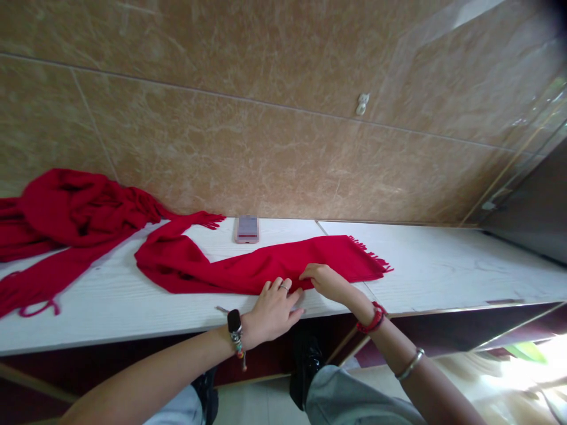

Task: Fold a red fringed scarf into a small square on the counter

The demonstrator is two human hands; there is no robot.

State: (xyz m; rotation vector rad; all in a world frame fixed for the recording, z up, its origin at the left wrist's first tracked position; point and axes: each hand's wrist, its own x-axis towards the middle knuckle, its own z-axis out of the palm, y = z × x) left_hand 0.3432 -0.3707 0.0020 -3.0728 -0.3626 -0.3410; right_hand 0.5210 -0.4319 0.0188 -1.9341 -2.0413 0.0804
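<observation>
A red fringed scarf point(248, 268) lies stretched along a white wooden shelf point(443, 271), folded lengthwise, its fringe at the right end. My left hand point(272, 310) rests at the scarf's near edge with fingers spread flat on it. My right hand point(325, 280) lies just to its right, fingers bent and pressing down on the same edge. A watch and beaded bracelet sit on my left wrist, a red cord and metal bangle on my right.
A pile of more red scarves point(66, 218) lies at the left end of the shelf. A pink phone point(247, 229) rests against the brown marble wall point(283, 130). Black shoes point(305, 366) and grey trousers show below the shelf edge.
</observation>
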